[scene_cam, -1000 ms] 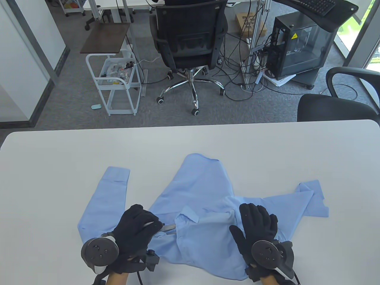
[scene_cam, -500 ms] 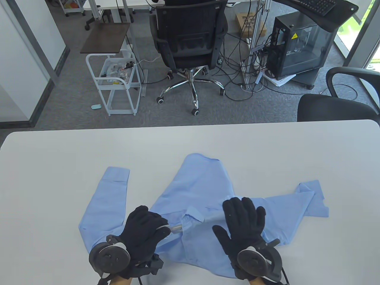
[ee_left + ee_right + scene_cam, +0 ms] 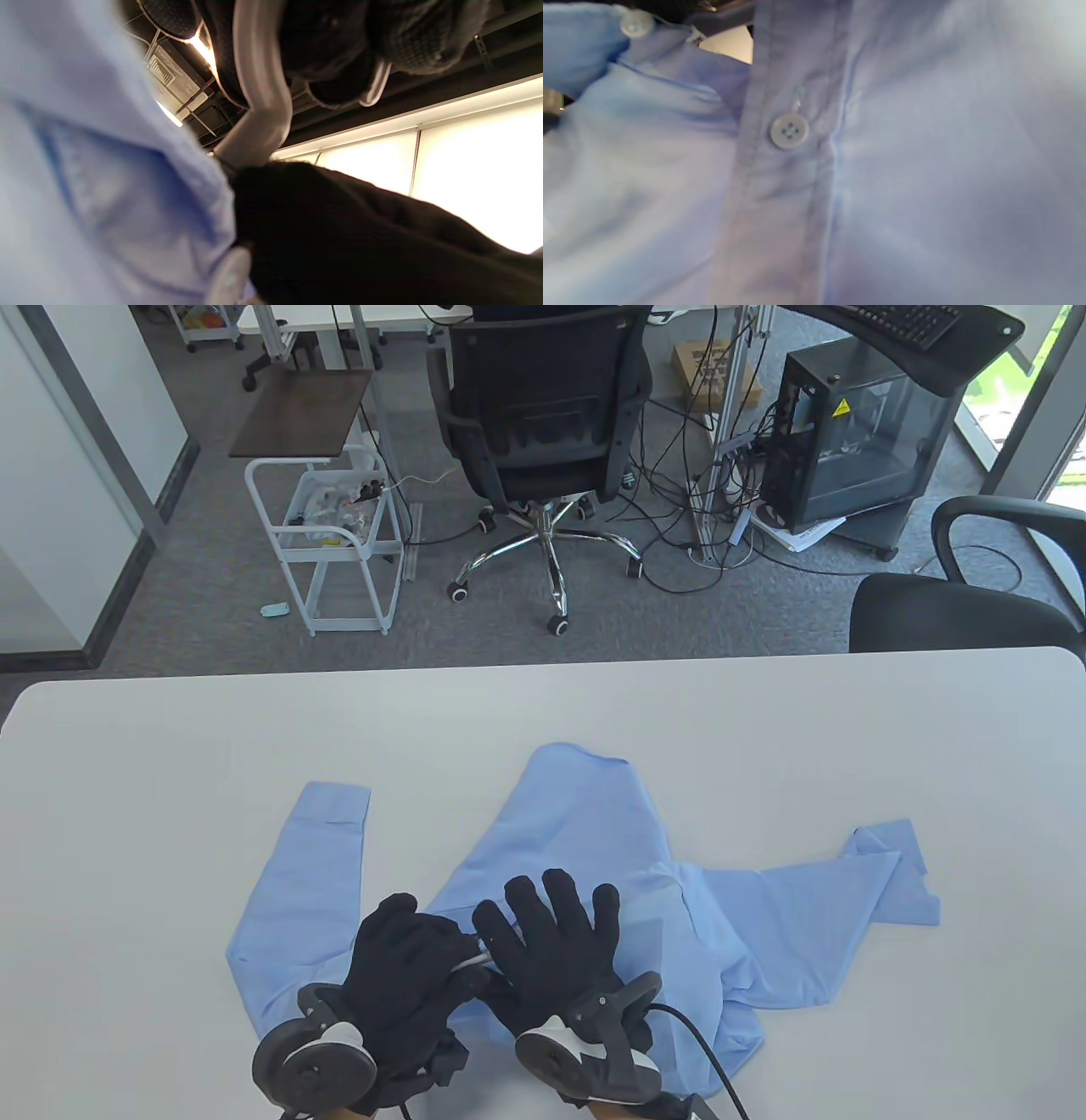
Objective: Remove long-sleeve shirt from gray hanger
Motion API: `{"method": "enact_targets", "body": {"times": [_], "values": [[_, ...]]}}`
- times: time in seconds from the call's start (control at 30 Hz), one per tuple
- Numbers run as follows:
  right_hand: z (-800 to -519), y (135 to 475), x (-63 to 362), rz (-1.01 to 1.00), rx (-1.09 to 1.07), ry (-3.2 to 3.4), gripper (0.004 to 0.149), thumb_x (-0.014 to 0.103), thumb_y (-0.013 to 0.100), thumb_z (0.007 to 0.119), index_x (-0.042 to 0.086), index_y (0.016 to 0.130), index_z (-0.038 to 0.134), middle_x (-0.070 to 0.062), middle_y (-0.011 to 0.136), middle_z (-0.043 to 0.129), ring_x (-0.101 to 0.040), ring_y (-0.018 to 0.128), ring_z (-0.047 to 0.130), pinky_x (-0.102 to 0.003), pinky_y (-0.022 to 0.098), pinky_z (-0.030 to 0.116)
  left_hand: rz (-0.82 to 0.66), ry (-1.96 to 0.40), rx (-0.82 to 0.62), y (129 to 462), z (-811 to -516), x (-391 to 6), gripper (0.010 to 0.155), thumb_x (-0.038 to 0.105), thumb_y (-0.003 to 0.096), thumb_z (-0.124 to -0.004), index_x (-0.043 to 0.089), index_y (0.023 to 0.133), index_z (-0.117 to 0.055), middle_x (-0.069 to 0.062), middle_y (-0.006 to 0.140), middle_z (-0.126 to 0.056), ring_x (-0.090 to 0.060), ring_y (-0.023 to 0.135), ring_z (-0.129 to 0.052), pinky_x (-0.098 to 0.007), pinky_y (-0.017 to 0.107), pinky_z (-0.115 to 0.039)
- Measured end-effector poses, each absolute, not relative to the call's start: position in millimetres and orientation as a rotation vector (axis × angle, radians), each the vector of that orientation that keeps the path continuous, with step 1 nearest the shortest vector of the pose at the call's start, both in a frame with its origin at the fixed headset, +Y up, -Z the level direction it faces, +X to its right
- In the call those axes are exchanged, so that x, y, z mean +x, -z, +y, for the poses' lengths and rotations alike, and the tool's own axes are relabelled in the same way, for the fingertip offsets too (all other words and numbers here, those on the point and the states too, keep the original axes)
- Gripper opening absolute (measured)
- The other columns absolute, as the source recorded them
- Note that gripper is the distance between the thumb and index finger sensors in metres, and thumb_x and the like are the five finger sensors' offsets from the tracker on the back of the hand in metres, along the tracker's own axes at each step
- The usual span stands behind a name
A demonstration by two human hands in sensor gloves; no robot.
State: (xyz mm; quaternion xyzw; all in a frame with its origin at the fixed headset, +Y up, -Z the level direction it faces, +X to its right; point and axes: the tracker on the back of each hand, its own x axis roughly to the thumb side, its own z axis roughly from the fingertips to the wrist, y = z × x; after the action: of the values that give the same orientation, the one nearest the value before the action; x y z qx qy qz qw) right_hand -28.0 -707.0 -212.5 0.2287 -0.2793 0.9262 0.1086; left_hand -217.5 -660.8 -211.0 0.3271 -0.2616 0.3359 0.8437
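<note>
A light-blue long-sleeve shirt lies spread on the white table. My left hand grips the gray hanger's hook at the shirt's collar. In the left wrist view my gloved fingers wrap the curved gray hook, with shirt cloth beside it. My right hand rests flat on the shirt, fingers spread, right beside my left hand. The rest of the hanger is hidden under the cloth. The right wrist view shows the buttoned placket close up.
The shirt's left sleeve runs toward the far left and the right sleeve lies toward the right. Black office chairs and a computer case stand beyond the table's far edge.
My right hand has slid left across the shirt from the right shoulder to the collar, next to my left hand. It now covers the hanger's neck. My left hand has hardly moved.
</note>
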Motion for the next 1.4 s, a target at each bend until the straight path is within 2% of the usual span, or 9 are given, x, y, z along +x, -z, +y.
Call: {"method": "enact_targets", "body": {"times": [0.07,0.13,0.3,0.43,0.5,0.57,0.83,0.97,1.4], "values": [[-708.4,210.2,-25.9,-0.862,0.671,-2.711,0.062,0.057,0.060,0.063,0.023,0.112,0.057,-0.027,0.120,0.033,-0.058,0.105,0.043,-0.080,0.068,0.031,-0.558,-0.704,0.708,208.4,-659.6,-216.6,0.046,0.062,0.0422,-0.075,0.031,0.072,-0.092,0.015,0.047,-0.092,-0.011,0.070,-0.098,-0.053,0.079,-0.058],[-710.7,206.6,-22.3,-0.929,0.672,-2.687,0.060,0.053,0.060,0.064,0.024,0.112,0.056,-0.028,0.119,0.032,-0.058,0.104,0.043,-0.078,0.068,0.032,-0.557,-0.702,0.714,207.2,-659.6,-216.0,0.046,0.062,0.0422,-0.076,0.031,0.072,-0.092,0.015,0.047,-0.092,-0.011,0.070,-0.098,-0.053,0.079,-0.057],[-712.7,197.8,-11.5,-1.060,0.639,-2.709,0.048,0.037,0.061,0.071,0.026,0.107,0.061,-0.016,0.109,0.064,-0.044,0.096,0.069,-0.072,0.069,0.046,-0.548,-0.690,0.709,208.8,-662.0,-215.8,0.046,0.062,0.0423,-0.075,0.031,0.072,-0.092,0.015,0.047,-0.092,-0.011,0.070,-0.098,-0.053,0.079,-0.057],[-712.8,188.6,-4.1,-1.238,0.609,-2.709,0.047,0.026,0.058,0.077,0.024,0.104,0.064,-0.008,0.100,0.072,-0.035,0.089,0.078,-0.063,0.069,0.058,-0.547,-0.673,0.715,207.8,-662.1,-213.6,0.046,0.062,0.0423,-0.075,0.031,0.072,-0.092,0.015,0.047,-0.092,-0.011,0.070,-0.098,-0.053,0.079,-0.057],[-711.8,187.4,0.3,-1.294,0.591,-2.696,0.045,0.025,0.057,0.080,0.024,0.100,0.069,-0.006,0.094,0.078,-0.029,0.080,0.085,-0.055,0.066,0.067,-0.548,-0.666,0.713,207.5,-662.0,-212.7,0.045,0.062,0.0422,-0.075,0.032,0.072,-0.092,0.015,0.047,-0.092,-0.011,0.071,-0.097,-0.054,0.079,-0.057],[-713.1,188.0,3.6,-1.284,0.581,-2.676,0.045,0.025,0.056,0.080,0.025,0.100,0.070,-0.006,0.092,0.079,-0.028,0.077,0.086,-0.053,0.064,0.070,-0.550,-0.662,0.711,207.9,-662.9,-211.7,0.045,0.062,0.0422,-0.075,0.032,0.072,-0.092,0.015,0.047,-0.092,-0.011,0.071,-0.098,-0.054,0.079,-0.057],[-719.1,191.5,14.8,-1.200,0.614,-2.605,0.043,0.026,0.057,0.081,0.026,0.099,0.071,-0.005,0.094,0.075,-0.029,0.079,0.082,-0.058,0.068,0.064,-0.544,-0.651,0.717,208.8,-664.9,-209.8,0.045,0.062,0.0424,-0.075,0.032,0.071,-0.092,0.015,0.047,-0.092,-0.011,0.071,-0.098,-0.053,0.078,-0.058],[-719.0,191.4,20.8,-1.205,0.562,-2.582,0.041,0.027,0.057,0.080,0.026,0.098,0.071,-0.005,0.094,0.075,-0.031,0.087,0.079,-0.064,0.069,0.056,-0.537,-0.682,0.721,209.7,-664.1,-211.2,0.045,0.062,0.0426,-0.074,0.032,0.072,-0.091,0.016,0.048,-0.091,-0.011,0.071,-0.098,-0.052,0.078,-0.059],[-718.5,196.4,34.2,-1.124,0.448,-2.470,0.042,0.027,0.057,0.079,0.027,0.098,0.071,-0.004,0.094,0.075,-0.031,0.089,0.079,-0.065,0.069,0.056,-0.519,-0.764,0.701,212.6,-665.9,-216.4,0.046,0.063,0.0432,-0.073,0.032,0.072,-0.091,0.016,0.047,-0.091,-0.009,0.070,-0.098,-0.051,0.077,-0.061]]}}
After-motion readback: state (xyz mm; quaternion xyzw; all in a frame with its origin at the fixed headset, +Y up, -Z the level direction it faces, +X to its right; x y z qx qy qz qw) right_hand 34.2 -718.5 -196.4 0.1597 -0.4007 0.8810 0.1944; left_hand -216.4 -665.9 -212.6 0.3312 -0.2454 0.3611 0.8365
